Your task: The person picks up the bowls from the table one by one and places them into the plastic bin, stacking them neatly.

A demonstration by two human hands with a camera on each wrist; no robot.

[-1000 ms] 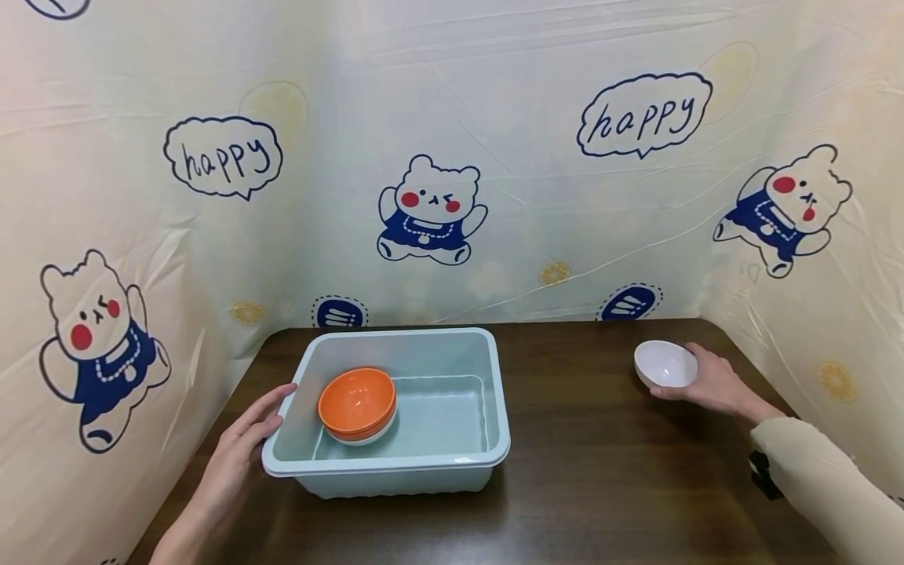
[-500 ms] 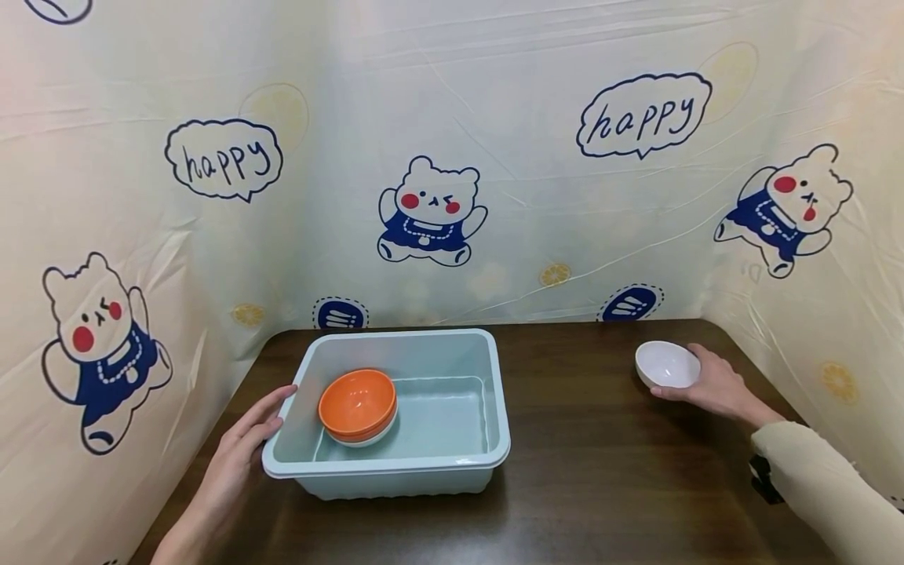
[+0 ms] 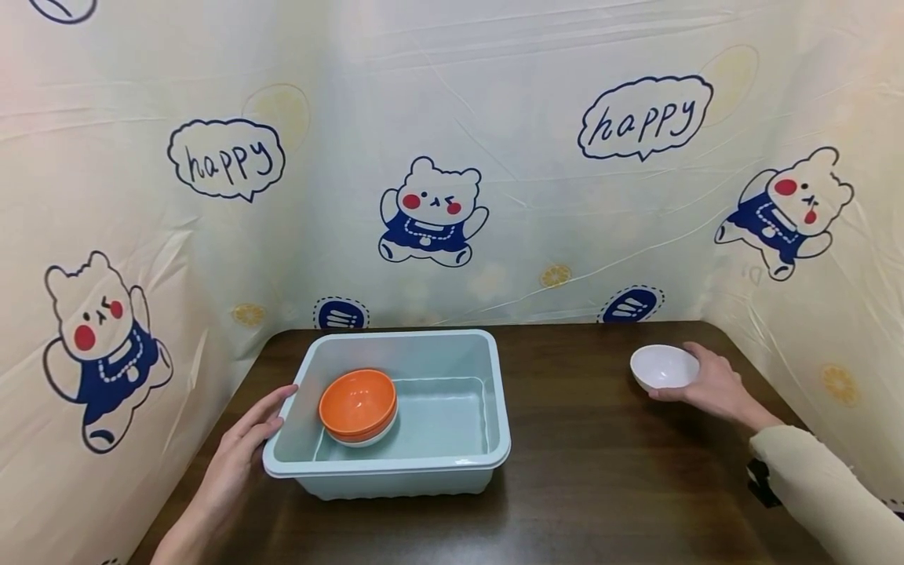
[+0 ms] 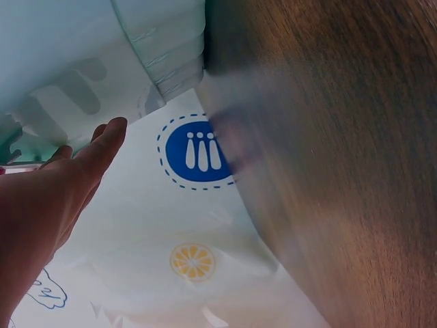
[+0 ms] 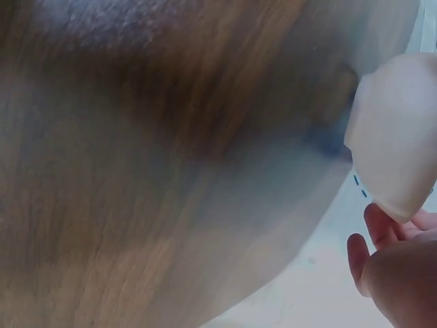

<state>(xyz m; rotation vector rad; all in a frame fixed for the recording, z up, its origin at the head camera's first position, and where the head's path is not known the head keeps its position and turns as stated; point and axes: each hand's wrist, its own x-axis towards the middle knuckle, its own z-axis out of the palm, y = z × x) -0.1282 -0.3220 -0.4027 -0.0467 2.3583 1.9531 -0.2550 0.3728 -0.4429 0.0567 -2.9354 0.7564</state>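
Observation:
On the right side of the table, my right hand (image 3: 715, 386) grips a white bowl (image 3: 662, 366) by its right edge, thumb at the near side. The right wrist view shows this bowl (image 5: 395, 130) from the side, with fingers at its rim. A pale blue-green plastic basin (image 3: 395, 466) stands left of centre. Against its left rim rest the extended fingers of my left hand (image 3: 238, 449); the left wrist view has them alongside the basin wall (image 4: 68, 89). Inside the basin, orange bowls (image 3: 356, 402) sit stacked on a white bowl (image 3: 363, 442), towards the left.
A dark brown wooden table (image 3: 572, 471) carries everything. Pale printed curtain (image 3: 523, 204), with bears and "happy" bubbles, encloses it at the back and both sides. My right sleeve (image 3: 826, 486) bears a black device (image 3: 761, 481) at the wrist.
My right hand and the white bowl shift very slightly to the left and nearer. The left hand, the basin and the stacked bowls stay where they were.

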